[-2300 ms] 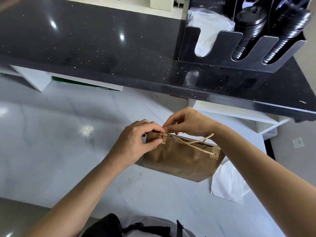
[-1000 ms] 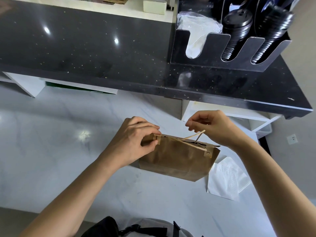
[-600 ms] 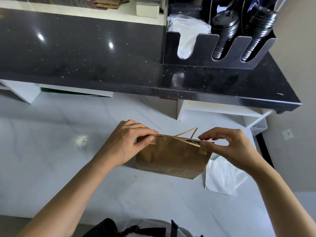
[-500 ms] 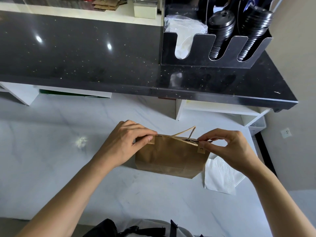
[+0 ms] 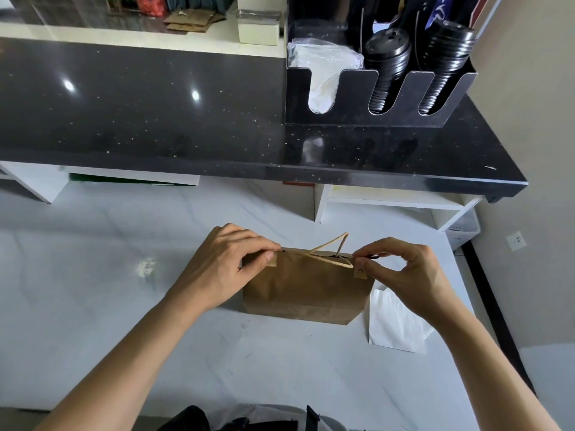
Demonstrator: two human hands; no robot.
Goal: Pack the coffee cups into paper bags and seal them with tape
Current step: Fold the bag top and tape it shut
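I see the brown paper bag standing on the white counter, its handles up. The left hand has its grip clamped on the bag's top left corner; the right hand pinches the top right corner. A white sheet lies just beside it.

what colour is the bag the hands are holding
Plain brown kraft paper bag, with tan paper handles; seen in the head view.

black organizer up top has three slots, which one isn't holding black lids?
The leftmost slot of the black acrylic organizer: it holds white items in clear plastic wrap, while the middle slot and right slot hold stacked black lids.
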